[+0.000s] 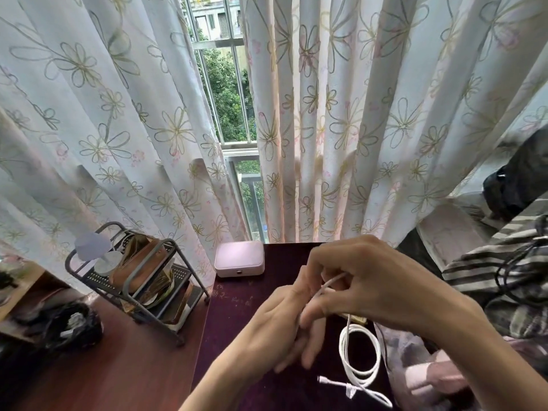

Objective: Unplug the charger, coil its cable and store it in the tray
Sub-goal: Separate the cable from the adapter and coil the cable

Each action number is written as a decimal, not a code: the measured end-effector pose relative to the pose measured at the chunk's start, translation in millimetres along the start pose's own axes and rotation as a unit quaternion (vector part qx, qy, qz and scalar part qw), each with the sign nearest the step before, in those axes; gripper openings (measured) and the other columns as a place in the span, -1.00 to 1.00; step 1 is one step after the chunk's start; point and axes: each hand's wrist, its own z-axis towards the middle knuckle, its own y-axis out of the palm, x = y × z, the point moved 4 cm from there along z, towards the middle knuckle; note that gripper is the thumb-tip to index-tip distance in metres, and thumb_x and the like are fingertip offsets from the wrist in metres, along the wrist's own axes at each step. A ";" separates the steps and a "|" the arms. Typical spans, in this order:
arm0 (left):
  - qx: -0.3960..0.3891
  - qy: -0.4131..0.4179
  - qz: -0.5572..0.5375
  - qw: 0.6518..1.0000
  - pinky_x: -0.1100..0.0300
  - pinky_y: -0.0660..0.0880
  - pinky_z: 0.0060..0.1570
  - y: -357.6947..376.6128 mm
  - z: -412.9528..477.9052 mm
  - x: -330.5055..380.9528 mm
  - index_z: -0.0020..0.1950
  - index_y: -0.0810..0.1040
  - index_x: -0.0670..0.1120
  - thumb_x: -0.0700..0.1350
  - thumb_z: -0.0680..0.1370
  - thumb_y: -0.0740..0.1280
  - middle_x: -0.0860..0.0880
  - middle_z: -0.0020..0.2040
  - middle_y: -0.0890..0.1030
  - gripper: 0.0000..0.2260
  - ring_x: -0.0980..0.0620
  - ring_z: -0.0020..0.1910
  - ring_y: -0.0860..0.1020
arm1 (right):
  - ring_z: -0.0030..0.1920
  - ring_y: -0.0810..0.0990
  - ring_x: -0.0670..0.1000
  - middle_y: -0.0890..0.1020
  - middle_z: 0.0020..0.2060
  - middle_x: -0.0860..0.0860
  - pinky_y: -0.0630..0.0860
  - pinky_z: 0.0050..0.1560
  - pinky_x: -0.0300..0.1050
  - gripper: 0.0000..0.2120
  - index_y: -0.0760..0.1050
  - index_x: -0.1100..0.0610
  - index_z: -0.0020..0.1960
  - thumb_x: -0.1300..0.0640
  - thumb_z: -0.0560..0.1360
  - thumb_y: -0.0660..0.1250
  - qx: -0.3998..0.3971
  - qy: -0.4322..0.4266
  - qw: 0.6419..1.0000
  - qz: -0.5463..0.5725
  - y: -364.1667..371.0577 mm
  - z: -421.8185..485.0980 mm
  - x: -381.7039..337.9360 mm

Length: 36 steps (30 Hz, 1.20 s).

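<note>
Both hands over dark counter [237,321], working white cable [360,355].

Right hand [379,286] pinches a cable strand at approx mid-frame, its fingers [318,307] closed on it; left hand [275,330] sits just under/beside, fingers loosely extended, touching the strand, grip can't tell. Rest of cable hangs down to loose loops on the counter, w/ free plug end lying nearest the camera. Pink box [239,258] at counter's far edge by curtain [341,129]. Wire rack [139,280] to the left, well apart from the hands. No charger brick visible.
</note>
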 end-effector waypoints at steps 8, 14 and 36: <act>-0.210 0.014 -0.253 0.944 0.28 0.08 -0.65 14.9 -13.0 7.5 0.03 0.58 -0.20 0.21 0.68 0.10 0.05 -0.60 0.22 -0.50 0.18 -0.69 0.14 | -0.28 0.60 -0.17 0.66 -0.29 -0.08 0.50 -0.21 -0.33 -0.87 0.73 0.02 -0.03 0.14 0.45 0.61 -0.063 0.011 0.888 0.455 19.0 7.9 44.2; -0.154 0.052 -0.373 0.913 0.25 0.07 -0.64 4.4 -17.4 22.7 0.00 0.51 -0.24 -0.06 0.71 0.19 0.09 -0.54 0.41 -0.73 0.22 -0.64 0.37 | -0.09 0.62 0.07 0.68 -0.17 0.26 0.53 0.01 0.01 -0.82 0.67 0.32 0.09 0.20 0.63 0.39 0.007 0.067 0.903 0.423 50.8 -2.0 67.7; -0.087 0.066 -0.425 0.899 0.31 0.10 -0.68 -3.3 -17.5 27.3 0.01 0.58 -0.31 0.02 0.69 0.17 0.07 -0.62 0.48 -0.60 0.16 -0.75 0.26 | 0.23 0.71 -0.10 0.77 0.16 -0.10 0.58 0.28 -0.20 -0.60 0.64 0.15 0.38 -0.03 0.67 0.28 0.170 0.088 0.906 0.377 89.6 -4.6 62.7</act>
